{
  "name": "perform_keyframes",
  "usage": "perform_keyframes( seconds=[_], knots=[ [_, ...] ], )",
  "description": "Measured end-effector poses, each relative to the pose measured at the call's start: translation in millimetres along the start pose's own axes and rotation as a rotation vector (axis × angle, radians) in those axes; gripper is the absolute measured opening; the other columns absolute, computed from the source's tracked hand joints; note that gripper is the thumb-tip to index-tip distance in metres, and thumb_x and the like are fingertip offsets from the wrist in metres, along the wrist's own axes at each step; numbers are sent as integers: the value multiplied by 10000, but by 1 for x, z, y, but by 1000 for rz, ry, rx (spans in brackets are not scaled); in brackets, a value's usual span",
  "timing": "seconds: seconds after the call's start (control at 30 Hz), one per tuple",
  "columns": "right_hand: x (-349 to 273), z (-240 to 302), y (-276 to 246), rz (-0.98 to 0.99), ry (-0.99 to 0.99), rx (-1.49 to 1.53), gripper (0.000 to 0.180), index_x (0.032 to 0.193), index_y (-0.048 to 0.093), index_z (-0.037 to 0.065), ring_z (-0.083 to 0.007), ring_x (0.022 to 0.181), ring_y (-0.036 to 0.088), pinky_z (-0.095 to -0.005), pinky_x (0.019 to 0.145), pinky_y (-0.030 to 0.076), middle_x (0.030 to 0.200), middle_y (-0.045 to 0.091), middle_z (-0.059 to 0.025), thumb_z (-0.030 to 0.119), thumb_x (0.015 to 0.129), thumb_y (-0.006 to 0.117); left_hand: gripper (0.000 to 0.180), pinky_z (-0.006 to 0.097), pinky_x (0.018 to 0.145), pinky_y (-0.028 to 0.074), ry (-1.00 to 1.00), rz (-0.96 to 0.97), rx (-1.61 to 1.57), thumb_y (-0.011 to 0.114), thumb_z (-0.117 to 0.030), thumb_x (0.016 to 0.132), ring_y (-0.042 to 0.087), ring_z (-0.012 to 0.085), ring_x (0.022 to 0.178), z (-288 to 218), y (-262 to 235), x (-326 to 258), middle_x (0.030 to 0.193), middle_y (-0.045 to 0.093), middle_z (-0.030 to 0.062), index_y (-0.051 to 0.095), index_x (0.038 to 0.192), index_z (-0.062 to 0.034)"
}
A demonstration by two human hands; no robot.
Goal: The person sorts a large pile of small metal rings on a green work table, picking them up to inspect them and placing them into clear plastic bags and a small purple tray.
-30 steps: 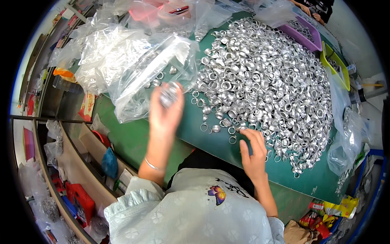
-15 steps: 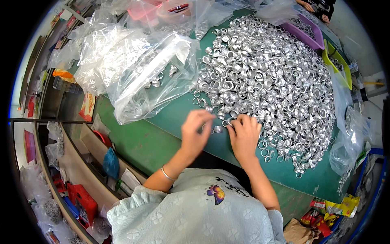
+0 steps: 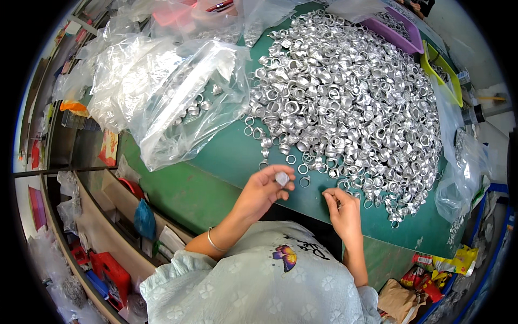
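Observation:
A silver ring point(image 3: 281, 179) with a broad flat face is pinched in the fingers of my left hand point(image 3: 259, 194), raised over the front edge of the green table point(image 3: 216, 156). My right hand point(image 3: 345, 213) is closed near the front of the heap, thumb and fingertips together; whether anything is between them is hidden. A large heap of silver rings point(image 3: 345, 102) spreads over the table beyond both hands. One loose ring point(image 3: 305, 181) lies between my hands, close to several others along the heap's lower edge.
A clear plastic bag point(image 3: 162, 135) with some rings showing through it lies on the left. Purple point(image 3: 407, 43) and lime-green point(image 3: 458, 94) trays stand at the far right. Another person's hand point(image 3: 416, 7) shows at the back. Shelves with bags line the left.
My left hand has come away from the table with a silver ring in its fingers. My right hand has drawn back toward me and to the right, off the heap's edge.

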State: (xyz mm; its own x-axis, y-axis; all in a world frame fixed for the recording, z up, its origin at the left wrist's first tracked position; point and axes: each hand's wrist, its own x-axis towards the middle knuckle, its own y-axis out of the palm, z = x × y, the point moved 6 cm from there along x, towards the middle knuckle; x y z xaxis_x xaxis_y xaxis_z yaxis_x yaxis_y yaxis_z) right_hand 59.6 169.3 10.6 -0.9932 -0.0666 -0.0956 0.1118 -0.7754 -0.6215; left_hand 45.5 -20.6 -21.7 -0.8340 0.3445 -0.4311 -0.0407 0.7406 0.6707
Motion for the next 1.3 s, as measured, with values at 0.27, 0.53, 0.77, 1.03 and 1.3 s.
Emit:
perform_keyframes(
  seconds=[0.27,0.53,0.77,1.03,1.3],
  knots=[
    [17,25,-8,-348,-249,-382,184,909,593,74,-268,680,562,-373,536,444,738,540,-84,121,751,674,179,264,551,405,421,-64,1158,530,4,842,515,120,633,-15,23,-6,733,556,70,581,1012,-24],
    [37,26,0,-253,-206,-483,101,770,580,60,-275,688,553,-390,542,426,714,532,-79,96,734,667,162,357,572,443,728,-272,1491,559,6,810,571,256,630,-36,36,16,756,545,114,604,954,-54],
    [26,28,-9,-278,-156,-464,91,811,587,46,-292,665,570,-385,544,438,727,564,-104,69,744,644,140,363,554,446,610,-186,1469,632,-78,789,571,278,623,-19,42,28,818,549,83,603,925,-64],
    [24,16,-9,-207,-128,-483,150,903,578,75,-279,640,581,-386,515,446,721,571,-93,90,763,629,170,310,506,425,658,-256,1470,672,-68,757,528,197,548,-25,33,19,763,530,61,612,916,-60],
    [21,19,15,-131,-184,-503,245,982,586,78,-258,666,605,-378,505,450,751,588,-91,145,756,655,213,310,513,428,582,-155,1457,688,-69,741,534,195,552,-11,38,10,798,541,57,607,938,-62]
  ],
)
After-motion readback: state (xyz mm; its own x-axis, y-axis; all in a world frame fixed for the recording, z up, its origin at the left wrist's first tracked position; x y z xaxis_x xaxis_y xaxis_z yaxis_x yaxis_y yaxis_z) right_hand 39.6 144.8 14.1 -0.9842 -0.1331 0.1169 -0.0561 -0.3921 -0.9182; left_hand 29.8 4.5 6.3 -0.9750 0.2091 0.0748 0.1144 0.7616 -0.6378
